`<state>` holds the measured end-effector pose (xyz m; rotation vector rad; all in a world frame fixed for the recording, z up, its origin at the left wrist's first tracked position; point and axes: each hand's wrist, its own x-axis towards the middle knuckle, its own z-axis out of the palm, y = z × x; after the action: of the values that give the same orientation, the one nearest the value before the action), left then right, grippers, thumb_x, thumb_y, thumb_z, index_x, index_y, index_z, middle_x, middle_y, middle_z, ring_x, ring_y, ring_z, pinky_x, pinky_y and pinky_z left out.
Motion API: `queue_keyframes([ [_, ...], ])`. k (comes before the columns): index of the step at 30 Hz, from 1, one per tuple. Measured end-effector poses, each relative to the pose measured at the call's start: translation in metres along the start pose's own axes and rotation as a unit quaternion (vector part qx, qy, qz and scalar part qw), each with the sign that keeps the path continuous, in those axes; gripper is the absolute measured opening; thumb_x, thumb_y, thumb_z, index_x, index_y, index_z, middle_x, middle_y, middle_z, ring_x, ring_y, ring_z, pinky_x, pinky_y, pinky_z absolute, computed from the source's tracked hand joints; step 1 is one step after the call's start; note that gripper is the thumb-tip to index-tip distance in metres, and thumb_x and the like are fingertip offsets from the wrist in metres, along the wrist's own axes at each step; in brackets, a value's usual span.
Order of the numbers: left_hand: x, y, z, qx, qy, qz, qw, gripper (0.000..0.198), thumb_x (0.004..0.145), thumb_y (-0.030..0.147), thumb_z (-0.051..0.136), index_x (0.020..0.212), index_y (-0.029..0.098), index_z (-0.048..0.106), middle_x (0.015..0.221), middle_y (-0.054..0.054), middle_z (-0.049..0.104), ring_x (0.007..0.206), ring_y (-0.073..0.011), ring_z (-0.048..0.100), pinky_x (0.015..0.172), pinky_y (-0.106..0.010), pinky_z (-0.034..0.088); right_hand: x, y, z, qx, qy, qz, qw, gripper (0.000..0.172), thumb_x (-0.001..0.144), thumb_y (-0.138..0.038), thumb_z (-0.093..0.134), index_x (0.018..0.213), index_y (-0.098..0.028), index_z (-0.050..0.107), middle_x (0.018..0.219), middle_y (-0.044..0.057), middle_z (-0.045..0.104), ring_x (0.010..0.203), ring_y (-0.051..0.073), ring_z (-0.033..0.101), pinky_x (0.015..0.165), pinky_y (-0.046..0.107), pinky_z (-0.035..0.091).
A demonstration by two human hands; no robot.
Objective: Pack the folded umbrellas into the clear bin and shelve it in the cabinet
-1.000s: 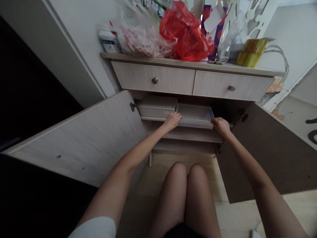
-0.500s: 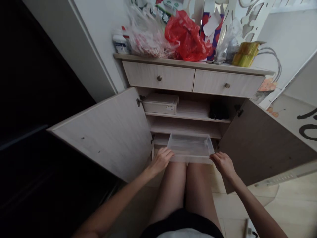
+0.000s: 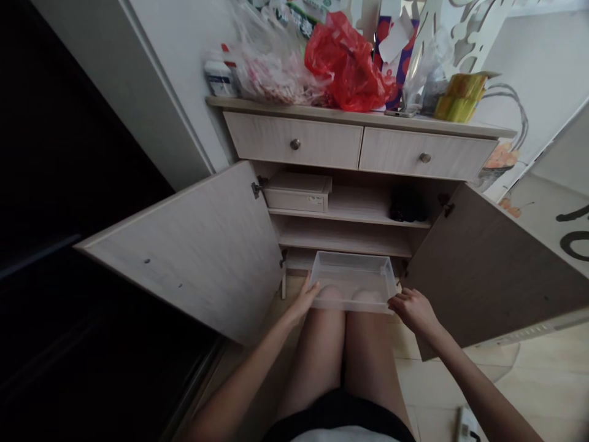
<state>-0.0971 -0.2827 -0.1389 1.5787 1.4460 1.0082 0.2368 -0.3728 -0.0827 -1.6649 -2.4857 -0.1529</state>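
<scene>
A clear plastic box (image 3: 352, 304) with nothing visible inside is held over my knees, in front of the cabinet's lower shelves. My left hand (image 3: 304, 299) grips its left side, thumb at the near corner and fingers along the outer wall. At the near right corner, my right hand (image 3: 414, 310) pinches the rim with curled fingers. Behind the box stands the wooden cabinet (image 3: 326, 147), both of its doors swung wide. On its upper shelf sit a white lidded box (image 3: 297, 191) at the left and a black item (image 3: 407, 205) at the right, too dark to name.
The left door (image 3: 193, 252) and right door (image 3: 497, 270) flank my arms. On the cabinet top lie a red plastic bag (image 3: 345, 64), a clear bag (image 3: 276, 67), a white bottle (image 3: 219, 77) and a yellow package (image 3: 460, 98). A power strip (image 3: 467, 423) rests on the floor.
The clear box has come slightly lower and nearer to me. My left hand has shifted from its near rim to around its left side. My right hand keeps its corner hold.
</scene>
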Motion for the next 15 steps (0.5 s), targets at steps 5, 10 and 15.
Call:
queue_keyframes([
  [5, -0.001, 0.002, 0.001, -0.102, -0.112, -0.083, 0.985, 0.085, 0.084, 0.075, 0.042, 0.153, 0.025, 0.038, 0.157, -0.008, 0.04, 0.145, -0.0309, 0.036, 0.113, -0.046, 0.038, 0.07, 0.053, -0.024, 0.124, -0.022, 0.138, 0.982, 0.033, 0.093, -0.053, 0.055, 0.098, -0.028, 0.077, 0.09, 0.004, 0.076, 0.08, 0.02, 0.068, 0.064, 0.026, 0.042],
  [10, 0.0, 0.004, 0.003, -0.129, -0.133, -0.104, 0.977, 0.098, 0.079, 0.082, 0.04, 0.156, 0.021, 0.031, 0.162, -0.01, 0.03, 0.147, -0.0317, 0.032, 0.114, -0.046, 0.037, 0.195, 0.12, -0.033, 0.051, 0.131, 0.356, 0.924, 0.048, 0.098, -0.046, 0.046, 0.124, -0.011, 0.065, 0.118, 0.021, 0.066, 0.106, 0.029, 0.063, 0.079, 0.033, 0.048],
  [15, 0.001, -0.002, 0.001, -0.127, -0.114, -0.107, 0.979, 0.096, 0.079, 0.083, 0.04, 0.154, 0.023, 0.035, 0.161, -0.009, 0.033, 0.147, -0.0323, 0.033, 0.116, -0.047, 0.034, 0.269, 0.145, -0.024, 0.035, 0.047, 0.461, 0.886, 0.05, 0.094, -0.043, 0.056, 0.119, -0.001, 0.065, 0.112, 0.031, 0.063, 0.112, 0.036, 0.062, 0.085, 0.042, 0.051],
])
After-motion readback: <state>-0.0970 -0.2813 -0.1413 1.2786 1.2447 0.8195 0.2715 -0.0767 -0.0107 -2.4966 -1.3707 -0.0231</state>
